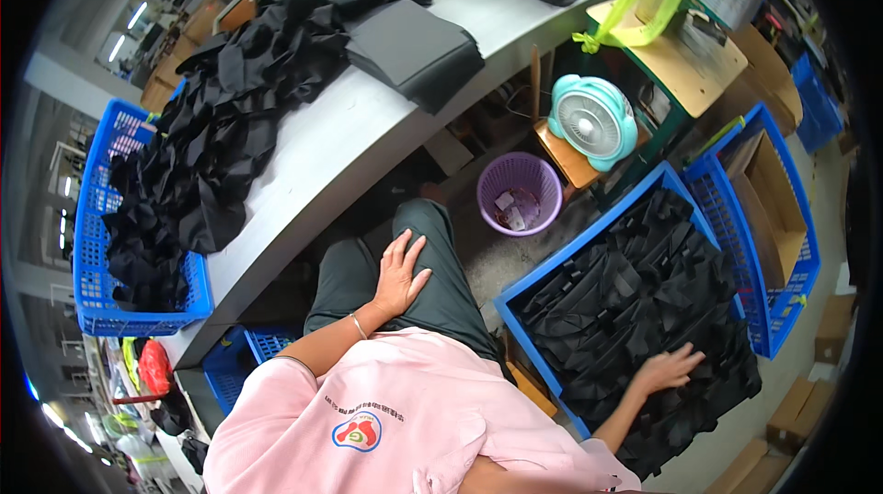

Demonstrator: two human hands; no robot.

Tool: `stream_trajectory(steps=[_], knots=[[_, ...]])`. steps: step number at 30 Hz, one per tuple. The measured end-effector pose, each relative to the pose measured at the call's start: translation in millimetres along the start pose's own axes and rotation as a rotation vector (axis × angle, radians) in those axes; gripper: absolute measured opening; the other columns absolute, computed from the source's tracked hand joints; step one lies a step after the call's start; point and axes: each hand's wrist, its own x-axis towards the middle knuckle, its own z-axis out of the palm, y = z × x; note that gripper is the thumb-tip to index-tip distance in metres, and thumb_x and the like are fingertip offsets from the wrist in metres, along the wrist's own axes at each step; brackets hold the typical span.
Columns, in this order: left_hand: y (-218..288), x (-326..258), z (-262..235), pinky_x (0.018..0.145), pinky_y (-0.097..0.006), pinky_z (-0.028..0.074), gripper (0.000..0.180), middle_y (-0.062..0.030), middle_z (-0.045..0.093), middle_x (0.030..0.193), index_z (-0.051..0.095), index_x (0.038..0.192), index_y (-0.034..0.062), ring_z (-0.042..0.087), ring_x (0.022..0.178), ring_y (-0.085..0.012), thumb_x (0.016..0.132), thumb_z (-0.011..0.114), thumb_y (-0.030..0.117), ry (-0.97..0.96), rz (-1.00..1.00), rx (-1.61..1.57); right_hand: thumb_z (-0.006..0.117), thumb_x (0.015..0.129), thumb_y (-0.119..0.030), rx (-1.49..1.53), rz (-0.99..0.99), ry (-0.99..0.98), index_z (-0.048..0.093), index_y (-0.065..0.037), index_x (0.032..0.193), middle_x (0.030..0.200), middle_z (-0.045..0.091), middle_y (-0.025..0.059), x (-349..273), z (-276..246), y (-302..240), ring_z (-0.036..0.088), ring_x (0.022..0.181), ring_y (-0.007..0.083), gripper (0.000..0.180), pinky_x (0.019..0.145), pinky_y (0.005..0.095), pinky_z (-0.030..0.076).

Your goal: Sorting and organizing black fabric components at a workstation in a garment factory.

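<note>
My left hand [400, 275] lies flat on my dark trousers [425, 229], fingers spread, with nothing in it. Down to the right, my right hand [670, 369] reaches over black fabric pieces [607, 310] heaped in a blue plastic crate [521, 319]. Its fingers are stretched out over the heap and hold nothing that I can see; whether they touch the cloth is hard to tell. On the pale worktable [303, 158] sits a neat stack of black fabric sheets [414, 41], apart from both hands.
Loose black cloth [230, 117] trails off the table into a blue basket [92, 246] at left. A purple bin [492, 186] with scraps stands beyond my knees, beside a turquoise fan [589, 121] on a wooden stool. Another blue crate [791, 310] holding cardboard stands at far right.
</note>
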Motion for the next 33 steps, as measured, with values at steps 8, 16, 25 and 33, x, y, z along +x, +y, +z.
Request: stream_trajectory(steps=[8, 16, 25, 33], knots=[[-13, -3, -25, 0.114, -0.047, 0.033, 0.062, -0.0183, 0.035, 0.155, 0.045, 0.148, 0.0109, 0.036, 0.138, -0.0390, 0.094, 0.066, 0.034, -0.010, 0.010, -0.183, 0.066, 0.081, 0.001, 0.957, -0.849, -0.216, 0.049, -0.001, 0.136, 0.154, 0.032, 0.0285, -59, -183, -245, 0.037, 0.139, 0.0458, 0.057, 0.113, 0.0537, 0.029], [-44, -18, -73, 0.098, -0.040, 0.049, 0.025, -0.0170, 0.066, 0.122, 0.070, 0.112, 0.0032, 0.062, 0.114, -0.0331, 0.092, 0.068, 0.019, 0.271, -0.117, -0.460, 0.064, 0.083, 0.008, 1.258, -1.457, -0.198, 0.051, 0.002, 0.137, 0.155, 0.033, 0.0257, -97, -307, -387, 0.047, 0.133, 0.0422, 0.055, 0.106, 0.0434, 0.042], [-181, 3, -212, 0.083, -0.036, 0.046, 0.035, -0.0116, 0.057, 0.111, 0.058, 0.106, 0.0016, 0.054, 0.095, -0.0264, 0.082, 0.080, 0.013, 1.324, -0.602, -0.125, 0.063, 0.086, 0.006, 1.294, -1.586, -0.207, 0.056, 0.002, 0.133, 0.153, 0.037, 0.0244, -165, -380, -445, 0.056, 0.123, 0.0375, 0.048, 0.097, 0.0403, 0.049], [-248, -16, -251, 0.078, -0.033, 0.050, 0.017, -0.0076, 0.070, 0.092, 0.070, 0.102, 0.0043, 0.062, 0.084, -0.0214, 0.088, 0.074, 0.012, 1.320, -0.682, -0.067, 0.060, 0.087, 0.005, 1.455, -1.769, -0.308, 0.057, 0.003, 0.128, 0.140, 0.053, 0.0192, -220, -451, -472, 0.058, 0.122, 0.0346, 0.041, 0.100, 0.0385, 0.051]])
